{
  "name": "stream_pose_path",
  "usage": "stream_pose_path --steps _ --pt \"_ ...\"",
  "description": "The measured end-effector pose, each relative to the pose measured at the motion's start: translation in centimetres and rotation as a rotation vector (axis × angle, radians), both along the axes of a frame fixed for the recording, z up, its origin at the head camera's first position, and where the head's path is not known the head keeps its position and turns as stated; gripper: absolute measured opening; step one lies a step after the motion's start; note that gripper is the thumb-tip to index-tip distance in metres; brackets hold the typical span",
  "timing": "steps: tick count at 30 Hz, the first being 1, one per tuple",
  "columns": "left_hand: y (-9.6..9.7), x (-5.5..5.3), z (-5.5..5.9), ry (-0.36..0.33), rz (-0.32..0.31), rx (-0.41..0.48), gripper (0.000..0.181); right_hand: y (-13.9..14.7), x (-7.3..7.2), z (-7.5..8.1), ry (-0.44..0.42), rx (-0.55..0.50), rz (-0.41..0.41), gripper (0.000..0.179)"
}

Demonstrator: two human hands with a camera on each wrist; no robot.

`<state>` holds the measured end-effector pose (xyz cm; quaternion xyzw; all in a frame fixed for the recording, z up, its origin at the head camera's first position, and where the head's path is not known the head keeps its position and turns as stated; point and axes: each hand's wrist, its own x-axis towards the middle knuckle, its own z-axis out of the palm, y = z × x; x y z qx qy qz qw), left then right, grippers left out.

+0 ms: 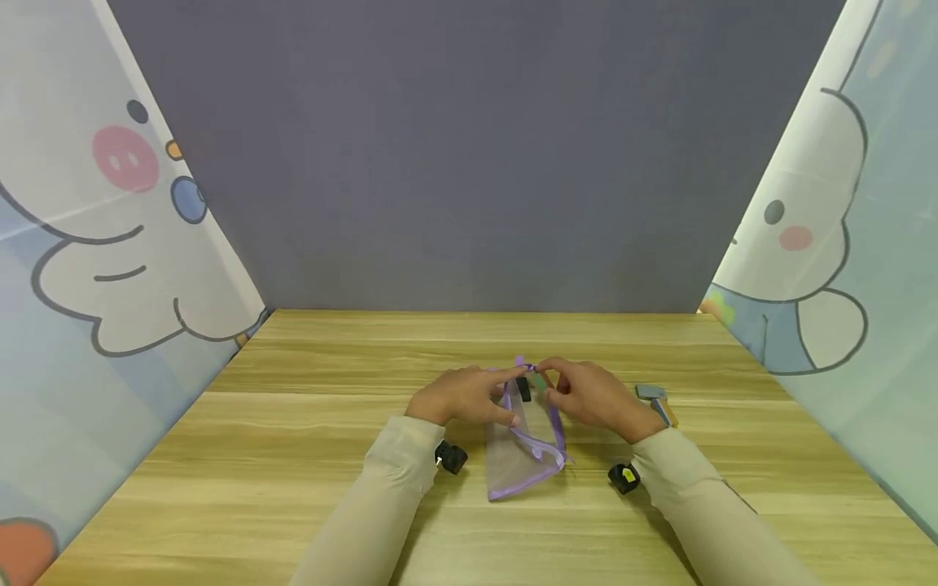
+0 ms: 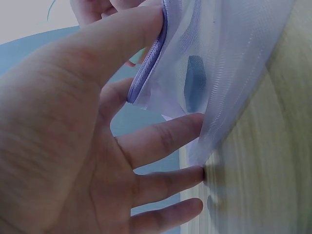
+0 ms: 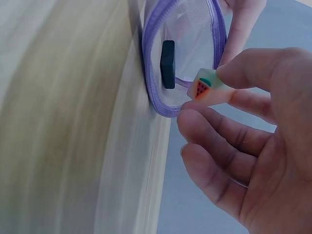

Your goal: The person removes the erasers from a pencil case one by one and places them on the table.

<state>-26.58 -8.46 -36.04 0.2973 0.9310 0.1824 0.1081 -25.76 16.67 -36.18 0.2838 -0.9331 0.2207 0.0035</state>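
A mesh zip pouch (image 1: 506, 468) with purple edging lies on the wooden table, its mouth spread apart. My left hand (image 1: 465, 395) holds the purple zipper edge (image 2: 148, 68) at thumb and index finger, while the other fingers reach along the mesh. Between thumb and index finger, my right hand (image 1: 592, 396) pinches a small pale eraser-like block (image 3: 202, 87) printed with a watermelon slice, right at the pouch's mouth. Inside the pouch sits a dark rectangular block (image 3: 168, 63), which also shows through the mesh in the left wrist view.
Right of the right hand lie a small grey block (image 1: 650, 392) and a blue and orange piece (image 1: 665, 411), partly behind the wrist. A dark grey panel (image 1: 469, 163) stands along the table's back edge. Cartoon-printed panels (image 1: 110, 268) flank both sides.
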Motion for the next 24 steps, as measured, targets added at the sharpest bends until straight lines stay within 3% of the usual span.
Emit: stream_pose_path --steps 12,24 --pt "0.2 -0.1 -0.1 0.01 0.01 -0.004 0.082 1.0 0.4 0.2 0.038 0.005 -0.021 0.041" --pt "0.2 0.0 0.1 -0.034 0.0 0.023 0.082 2.2 0.9 0.8 0.065 0.02 -0.036 0.038"
